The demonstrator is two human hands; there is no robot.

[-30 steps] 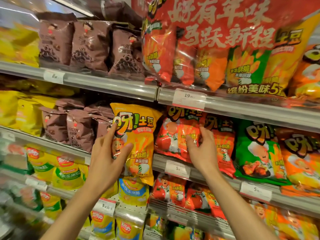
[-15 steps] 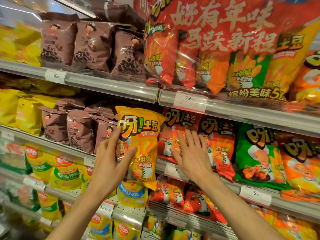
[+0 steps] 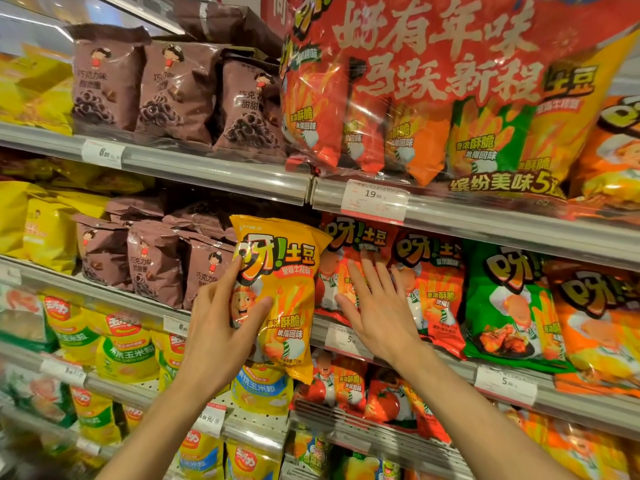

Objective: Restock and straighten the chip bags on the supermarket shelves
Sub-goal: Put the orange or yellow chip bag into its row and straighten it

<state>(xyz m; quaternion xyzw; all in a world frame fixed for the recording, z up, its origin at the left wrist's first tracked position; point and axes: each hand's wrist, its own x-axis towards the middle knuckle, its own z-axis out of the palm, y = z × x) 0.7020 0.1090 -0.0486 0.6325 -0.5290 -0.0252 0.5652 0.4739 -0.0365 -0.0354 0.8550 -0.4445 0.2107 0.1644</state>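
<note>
Centre of frame, middle shelf [image 3: 221,318]: one yellow chip bag [image 3: 282,292], upright, its lower part hanging in front of the shelf edge. The left hand [image 3: 218,327] holds it by the left side, thumb across the front and index finger stretched up along the edge.

Just right of it: red chip bags [image 3: 429,289] standing in a row. The right hand [image 3: 375,306] lies flat against them, fingers straight and spread, gripping nothing.

Further right, same shelf: a green chip bag [image 3: 509,299], then orange chip bags [image 3: 595,317].

Left of centre, same shelf: brown snack bags [image 3: 156,258].

Upper right of frame: a large red multipack [image 3: 415,81] above a price tag [image 3: 374,200].

Lower left: yellow corn snack bags [image 3: 114,344].
</note>
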